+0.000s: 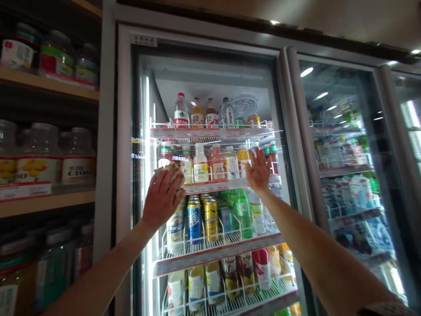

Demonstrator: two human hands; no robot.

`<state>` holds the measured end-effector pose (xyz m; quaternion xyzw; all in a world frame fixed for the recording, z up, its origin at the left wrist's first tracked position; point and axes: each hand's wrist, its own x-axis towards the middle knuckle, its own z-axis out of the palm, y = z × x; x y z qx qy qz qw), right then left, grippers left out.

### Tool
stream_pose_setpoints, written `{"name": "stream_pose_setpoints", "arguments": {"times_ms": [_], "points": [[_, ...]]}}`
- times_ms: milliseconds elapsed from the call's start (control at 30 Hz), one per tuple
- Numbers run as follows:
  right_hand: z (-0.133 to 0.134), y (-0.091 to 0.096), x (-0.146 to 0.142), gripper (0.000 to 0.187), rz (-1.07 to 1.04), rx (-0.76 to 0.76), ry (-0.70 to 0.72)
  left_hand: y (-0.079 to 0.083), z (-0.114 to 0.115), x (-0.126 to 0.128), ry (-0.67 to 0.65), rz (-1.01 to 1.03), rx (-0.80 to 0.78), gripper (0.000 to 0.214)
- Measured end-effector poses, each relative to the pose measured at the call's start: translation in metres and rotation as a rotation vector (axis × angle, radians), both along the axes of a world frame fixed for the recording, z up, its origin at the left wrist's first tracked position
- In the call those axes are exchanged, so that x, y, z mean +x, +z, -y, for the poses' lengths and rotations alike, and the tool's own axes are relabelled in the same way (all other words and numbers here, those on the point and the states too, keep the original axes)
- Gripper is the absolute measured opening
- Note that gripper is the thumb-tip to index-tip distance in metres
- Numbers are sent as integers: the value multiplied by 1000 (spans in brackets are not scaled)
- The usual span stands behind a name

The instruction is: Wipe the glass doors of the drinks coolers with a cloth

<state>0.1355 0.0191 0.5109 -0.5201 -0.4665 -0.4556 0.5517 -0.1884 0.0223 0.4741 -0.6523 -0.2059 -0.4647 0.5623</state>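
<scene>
My two hands, one cloth, four shelf edges.
I count one left hand (pixel 161 197), one right hand (pixel 258 171), one cloth (pixel 178 176) and, mid-frame, four shelf edges (pixel 220 256). Four tall bottles (pixel 181 115) stand on the top shelf; one blue can (pixel 194 223) and one gold can (pixel 211 218) front the third. Three jars (pixel 57 57) sit upper left. The crowded rows behind I can't number.

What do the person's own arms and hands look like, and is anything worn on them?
Both the left hand and right hand are ungloved, with no ring or watch visible. The left forearm and right forearm are bare where they show. At the lower right edge, a dark, speckled edge shows by the right arm, perhaps a sleeve.
</scene>
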Motion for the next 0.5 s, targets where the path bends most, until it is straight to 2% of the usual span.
{"name": "stream_pose_setpoints", "arguments": {"times_ms": [100, 133, 167, 267, 300, 333, 433, 500], "points": [[-1, -1, 0, 48, -2, -2, -18, -2, 1, -2, -2, -359, -10, 55], [-1, -1, 0, 48, -2, -5, -24, -1, 1, -2, -3, -407, -11, 54], [-1, -1, 0, 48, -2, -8, -29, 1, 2, -3, -5, -372, -12, 53], [-2, -2, 0, 48, -4, -2, -25, 6, 3, -4, -32, -36, -1, 56], [-2, -2, 0, 48, -3, 4, -19, 6, 3, -3, -42, 6, -4, 58], [-2, -2, 0, 47, -3, 11, -12, 4, 2, -2, -51, -28, -15, 58], [-3, -2, 0, 47, -2, 20, 5, -1, 2, -1, -44, -330, -71, 55], [-3, -1, 0, 47, -4, 19, 6, -1, 2, -3, -28, -331, -76, 54]]}}
